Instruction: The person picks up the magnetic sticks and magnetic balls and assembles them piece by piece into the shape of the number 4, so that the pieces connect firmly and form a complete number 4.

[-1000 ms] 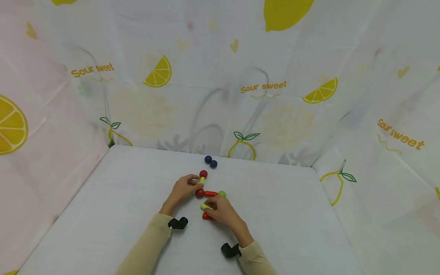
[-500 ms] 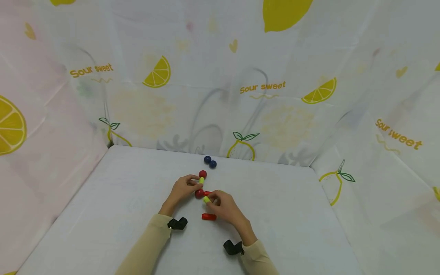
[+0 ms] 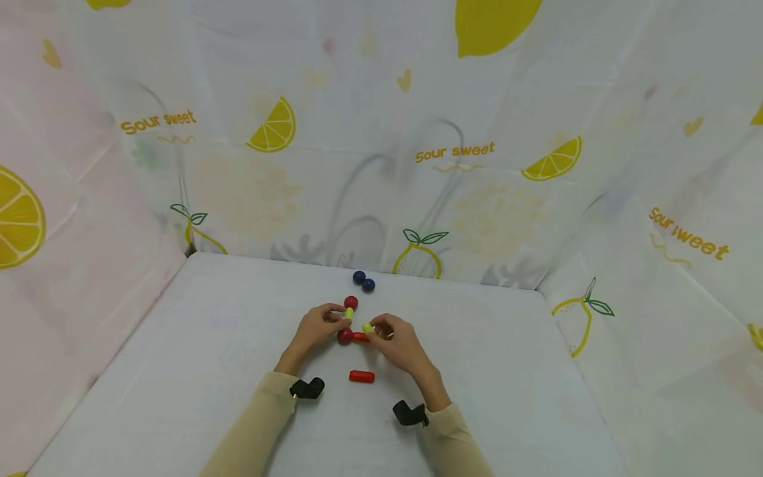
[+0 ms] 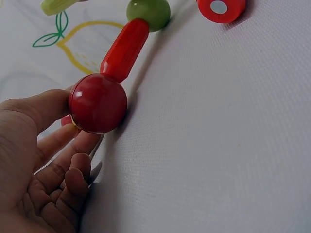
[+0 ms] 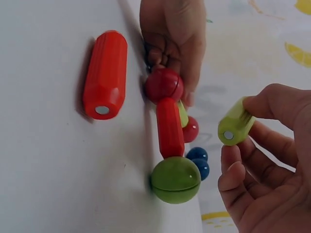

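My left hand (image 3: 318, 326) pinches a yellow-green magnetic rod (image 3: 349, 313) that links two red balls, a far one (image 3: 351, 302) and a near one (image 4: 98, 103). From the near ball a red rod (image 5: 170, 127) runs to a green ball (image 5: 176, 179), which my right hand hides in the head view. Thumb and fingers of my right hand (image 3: 401, 343) pinch a second yellow-green rod (image 5: 235, 125), raised above the red rod and green ball. Its silver end disc shows in the right wrist view, with nothing attached there.
A loose red rod (image 3: 361, 376) lies on the white table (image 3: 507, 384) on the near side of the joined pieces. Two dark blue balls (image 3: 363, 281) sit side by side close to the back edge. A lemon-printed cloth (image 3: 357, 192) hangs behind the table.
My right hand has lifted the yellow-green rod from beside the loose red rod and carried it away from me, over the joined red rod. My left hand has stayed in place.
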`<state>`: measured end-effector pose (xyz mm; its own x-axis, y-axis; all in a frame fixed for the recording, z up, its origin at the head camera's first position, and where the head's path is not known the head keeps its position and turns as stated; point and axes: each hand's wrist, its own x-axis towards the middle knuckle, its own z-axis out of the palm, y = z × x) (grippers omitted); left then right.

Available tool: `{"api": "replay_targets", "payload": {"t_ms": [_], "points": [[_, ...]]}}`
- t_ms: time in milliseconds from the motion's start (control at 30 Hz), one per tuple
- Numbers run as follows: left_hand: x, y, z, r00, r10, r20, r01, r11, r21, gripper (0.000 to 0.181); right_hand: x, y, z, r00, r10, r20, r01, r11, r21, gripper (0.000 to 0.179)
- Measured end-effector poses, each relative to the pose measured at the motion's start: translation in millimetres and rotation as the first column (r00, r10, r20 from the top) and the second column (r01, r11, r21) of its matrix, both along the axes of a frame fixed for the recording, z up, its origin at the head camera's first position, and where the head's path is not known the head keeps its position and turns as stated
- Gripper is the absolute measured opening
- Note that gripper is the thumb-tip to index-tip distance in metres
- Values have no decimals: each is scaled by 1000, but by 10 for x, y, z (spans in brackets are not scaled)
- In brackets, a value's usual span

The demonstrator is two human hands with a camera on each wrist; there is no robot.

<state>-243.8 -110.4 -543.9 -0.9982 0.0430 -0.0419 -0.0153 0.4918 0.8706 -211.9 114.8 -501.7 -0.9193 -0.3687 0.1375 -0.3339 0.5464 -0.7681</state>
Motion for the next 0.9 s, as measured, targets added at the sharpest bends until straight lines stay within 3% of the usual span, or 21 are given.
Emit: {"api": "replay_targets", "payload": {"t_ms": [533, 900], "points": [[-28, -8, -54, 1000, -4, 15, 4, 1000, 0, 40, -229, 78, 20, 995, -100, -12, 98, 990, -101, 17], [-22, 2, -25, 1000, -1, 19, 2, 1000, -13, 41, -354, 151, -16, 989, -151, -7, 148, 975, -164, 20]]}}
